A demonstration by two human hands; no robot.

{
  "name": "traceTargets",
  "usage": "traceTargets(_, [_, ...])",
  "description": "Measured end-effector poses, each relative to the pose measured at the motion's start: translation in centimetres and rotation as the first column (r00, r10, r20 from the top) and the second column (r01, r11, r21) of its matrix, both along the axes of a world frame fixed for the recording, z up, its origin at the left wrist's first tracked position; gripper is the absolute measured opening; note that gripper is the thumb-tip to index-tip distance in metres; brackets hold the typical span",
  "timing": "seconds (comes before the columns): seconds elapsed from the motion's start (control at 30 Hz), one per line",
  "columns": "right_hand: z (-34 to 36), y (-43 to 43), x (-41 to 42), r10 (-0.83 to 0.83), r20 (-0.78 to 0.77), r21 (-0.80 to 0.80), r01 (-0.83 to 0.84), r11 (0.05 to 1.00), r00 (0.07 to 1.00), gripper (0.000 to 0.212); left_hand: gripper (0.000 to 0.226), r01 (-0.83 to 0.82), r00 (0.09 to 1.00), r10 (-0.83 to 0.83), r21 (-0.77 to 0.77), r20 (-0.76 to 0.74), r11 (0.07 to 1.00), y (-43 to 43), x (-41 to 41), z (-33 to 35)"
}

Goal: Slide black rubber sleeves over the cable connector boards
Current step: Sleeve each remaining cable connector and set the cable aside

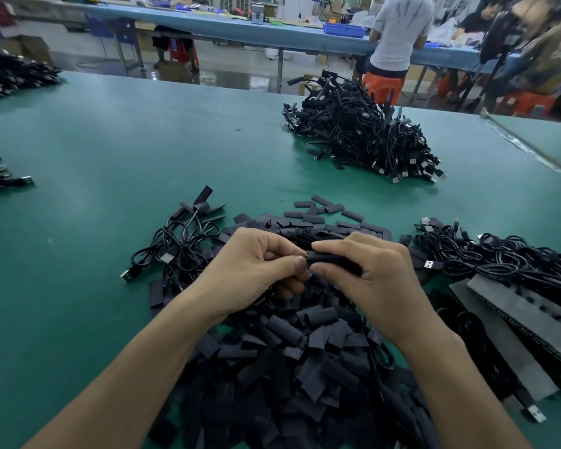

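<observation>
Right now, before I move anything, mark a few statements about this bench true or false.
1. The right hand grips a black sleeve while the left hand pinches its end. True.
2. The loose sleeves pile lies on a red table. False: the table is green.
3. A large cable heap sits at the far side, right of the hands. True.
4. No USB plugs show anywhere. False: silver USB plugs stick out at the heap's near edge.
</observation>
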State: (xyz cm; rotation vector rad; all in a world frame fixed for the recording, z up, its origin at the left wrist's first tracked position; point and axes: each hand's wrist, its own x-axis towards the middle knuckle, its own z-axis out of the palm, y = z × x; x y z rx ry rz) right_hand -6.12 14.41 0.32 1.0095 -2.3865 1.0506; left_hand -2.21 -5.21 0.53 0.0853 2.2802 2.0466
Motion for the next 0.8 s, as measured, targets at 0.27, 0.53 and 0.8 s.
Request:
traceTargets(0.27, [-0.2, -1.9, 0.8, -0.233, 0.188, -0.357, 0.288, 0.889, 0.954, 0.025, 0.012, -0.164, 0.986, 0.163, 0.096, 0.010, 0.982, 0.1, -0.2, -0.1])
traceTargets(0.53, [-0.6, -3.0, 1.5, -0.165, 0.325, -0.465, 0.310, 0.830, 0.931, 0.021, 0.011, -0.179, 0.983, 0.181, 0.080, -0.014, 0.980, -0.1, -0.2, -0.1])
traceTargets(0.8, [1.0, -2.3, 1.2, 0.014, 0.482, -0.622, 0.331, 0.709, 0.876, 0.011, 0.005, -0.143, 0.967, 0.109, -0.136, -0.229, 0.980, -0.3, -0.3, -0.7])
